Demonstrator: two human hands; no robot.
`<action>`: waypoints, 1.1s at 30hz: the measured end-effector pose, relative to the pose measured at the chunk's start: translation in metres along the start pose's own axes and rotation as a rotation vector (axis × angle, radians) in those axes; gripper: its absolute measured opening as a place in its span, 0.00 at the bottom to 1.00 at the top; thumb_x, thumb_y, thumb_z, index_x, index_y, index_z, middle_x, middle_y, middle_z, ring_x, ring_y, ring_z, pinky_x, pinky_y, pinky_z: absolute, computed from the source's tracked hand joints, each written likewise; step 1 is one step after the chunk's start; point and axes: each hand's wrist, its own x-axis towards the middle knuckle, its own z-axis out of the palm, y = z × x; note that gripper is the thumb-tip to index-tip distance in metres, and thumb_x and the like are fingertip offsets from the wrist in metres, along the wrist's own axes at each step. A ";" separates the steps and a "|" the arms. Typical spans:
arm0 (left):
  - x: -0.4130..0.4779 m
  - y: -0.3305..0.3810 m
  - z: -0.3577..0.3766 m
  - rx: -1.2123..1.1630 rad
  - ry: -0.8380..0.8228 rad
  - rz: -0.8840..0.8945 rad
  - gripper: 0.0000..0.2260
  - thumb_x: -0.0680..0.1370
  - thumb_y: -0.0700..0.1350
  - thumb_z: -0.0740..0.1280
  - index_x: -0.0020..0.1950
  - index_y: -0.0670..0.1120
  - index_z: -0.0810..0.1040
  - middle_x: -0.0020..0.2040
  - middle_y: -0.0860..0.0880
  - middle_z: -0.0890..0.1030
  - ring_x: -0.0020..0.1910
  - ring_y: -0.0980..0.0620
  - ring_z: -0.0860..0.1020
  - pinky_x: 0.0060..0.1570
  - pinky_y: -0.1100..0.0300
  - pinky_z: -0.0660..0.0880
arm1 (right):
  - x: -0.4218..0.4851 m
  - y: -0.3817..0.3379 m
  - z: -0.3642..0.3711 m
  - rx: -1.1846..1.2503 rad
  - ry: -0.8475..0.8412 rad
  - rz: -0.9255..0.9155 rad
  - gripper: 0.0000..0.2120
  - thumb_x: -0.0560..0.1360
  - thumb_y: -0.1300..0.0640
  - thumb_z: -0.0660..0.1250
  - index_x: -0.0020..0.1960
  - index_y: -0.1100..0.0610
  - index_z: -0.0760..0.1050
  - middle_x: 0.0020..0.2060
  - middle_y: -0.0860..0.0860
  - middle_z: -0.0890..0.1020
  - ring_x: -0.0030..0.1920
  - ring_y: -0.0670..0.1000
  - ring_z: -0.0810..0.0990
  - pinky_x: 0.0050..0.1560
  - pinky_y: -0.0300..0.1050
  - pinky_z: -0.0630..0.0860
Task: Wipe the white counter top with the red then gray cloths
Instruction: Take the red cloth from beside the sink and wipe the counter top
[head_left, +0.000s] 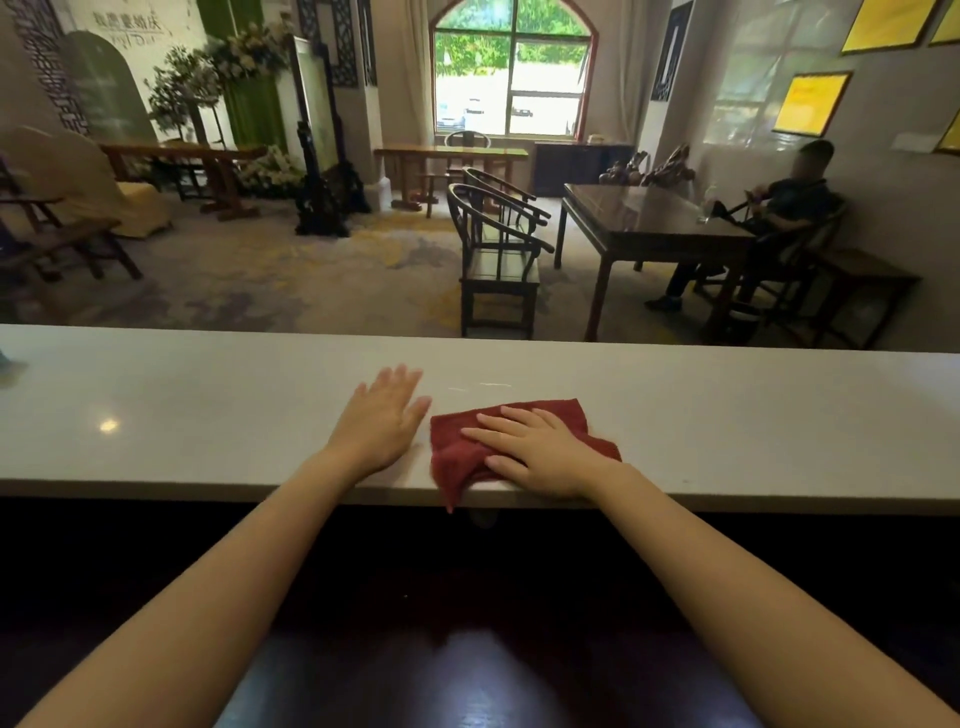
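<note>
The red cloth (457, 447) lies crumpled on the white counter top (208, 410), close to its near edge, with one corner hanging over that edge. My right hand (535, 449) presses flat on the cloth, fingers spread and pointing left. Just left of the cloth, my left hand (382, 421) rests flat on the bare counter with its fingers apart, holding nothing. A bluish-grey thing (6, 361) shows at the counter's far left edge; it is too cut off to tell what it is.
The counter runs the full width of the view, with a dark lower surface (467, 649) below its near edge. Beyond it stand wooden chairs (493, 249) and a dark table (649, 218), where a person (779, 218) sits.
</note>
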 end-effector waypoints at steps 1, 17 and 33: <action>0.002 -0.016 -0.001 0.065 -0.021 -0.039 0.24 0.80 0.54 0.47 0.75 0.48 0.50 0.77 0.46 0.50 0.76 0.48 0.47 0.73 0.48 0.44 | 0.003 0.002 0.002 0.003 -0.006 -0.005 0.22 0.78 0.39 0.45 0.71 0.35 0.48 0.76 0.43 0.52 0.75 0.50 0.46 0.73 0.56 0.40; 0.008 -0.065 0.028 0.149 -0.102 -0.127 0.28 0.76 0.63 0.40 0.75 0.54 0.47 0.78 0.52 0.46 0.76 0.53 0.44 0.73 0.48 0.41 | 0.077 0.040 0.003 0.038 -0.014 0.291 0.23 0.74 0.33 0.39 0.68 0.29 0.39 0.77 0.47 0.45 0.76 0.55 0.42 0.70 0.65 0.36; 0.005 -0.057 0.022 0.127 -0.096 -0.132 0.23 0.80 0.51 0.42 0.75 0.51 0.47 0.78 0.50 0.47 0.76 0.53 0.44 0.73 0.48 0.41 | 0.119 -0.012 0.002 0.038 0.004 0.181 0.21 0.75 0.35 0.42 0.68 0.28 0.45 0.76 0.45 0.49 0.76 0.56 0.44 0.70 0.67 0.39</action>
